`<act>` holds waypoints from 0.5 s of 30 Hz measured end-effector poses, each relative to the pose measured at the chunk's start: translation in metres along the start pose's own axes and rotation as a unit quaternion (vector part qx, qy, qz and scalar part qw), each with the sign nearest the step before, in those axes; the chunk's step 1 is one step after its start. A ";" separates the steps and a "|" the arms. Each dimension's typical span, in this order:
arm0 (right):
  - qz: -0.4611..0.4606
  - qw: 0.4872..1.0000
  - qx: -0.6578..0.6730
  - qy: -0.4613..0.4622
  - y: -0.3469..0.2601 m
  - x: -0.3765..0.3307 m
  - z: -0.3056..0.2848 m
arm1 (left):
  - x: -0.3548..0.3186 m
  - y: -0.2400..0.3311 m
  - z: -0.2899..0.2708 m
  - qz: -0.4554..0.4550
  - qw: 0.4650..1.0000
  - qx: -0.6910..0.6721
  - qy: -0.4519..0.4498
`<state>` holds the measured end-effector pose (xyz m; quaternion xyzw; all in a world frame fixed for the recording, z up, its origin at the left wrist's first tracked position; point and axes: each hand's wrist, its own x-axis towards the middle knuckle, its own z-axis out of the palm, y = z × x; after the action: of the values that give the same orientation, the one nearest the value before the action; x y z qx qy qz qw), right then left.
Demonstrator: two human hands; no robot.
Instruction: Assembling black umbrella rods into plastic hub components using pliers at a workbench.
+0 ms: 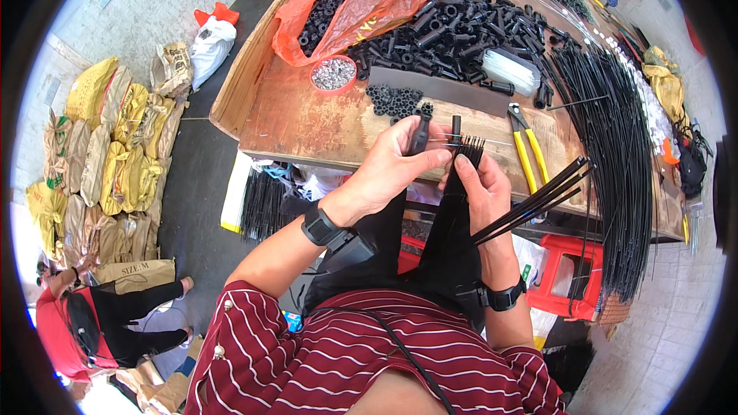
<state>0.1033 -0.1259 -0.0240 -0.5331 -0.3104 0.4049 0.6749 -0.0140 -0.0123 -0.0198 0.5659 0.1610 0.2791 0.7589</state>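
Observation:
Over the table's front edge, my left hand (392, 165) is closed around a black tubular plastic part (420, 135). A thin wire-like line runs from near it toward the right hand; what it is I cannot tell. My right hand (484, 184) pinches a row of thin black rods (468, 149), their tips side by side and pointing up. Several longer black rods (534, 204) stick out to the right from beside that hand. Just beyond the fingers lies a cluster of small black rings (392, 100). Yellow-handled pliers (527, 150) rest right of my hands.
A grey metal strip (438, 91) stands before a heap of black plastic parts (461, 34). To its left are a red bowl (333, 74) of small metal pieces and an orange bag (384, 0). Long black rods (615, 169) cover the right side. A red stool (565, 277) stands below.

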 end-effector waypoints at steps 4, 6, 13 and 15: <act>-0.011 1.000 -0.008 0.000 0.002 0.001 -0.001 | 0.000 0.001 0.004 -0.062 0.992 -0.114 -0.007; -0.017 1.000 -0.021 0.007 0.002 0.001 0.000 | 0.000 0.000 0.003 -0.083 0.987 -0.137 -0.016; -0.011 1.000 -0.006 0.005 0.003 0.001 0.002 | 0.000 0.005 0.007 -0.097 0.989 -0.107 0.027; -0.017 1.000 -0.016 0.008 0.005 0.002 0.002 | 0.001 0.004 0.009 -0.089 0.991 -0.091 0.037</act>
<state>0.1019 -0.1230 -0.0281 -0.5417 -0.3202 0.3839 0.6758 -0.0090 -0.0177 -0.0135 0.4671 0.2131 0.2446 0.8225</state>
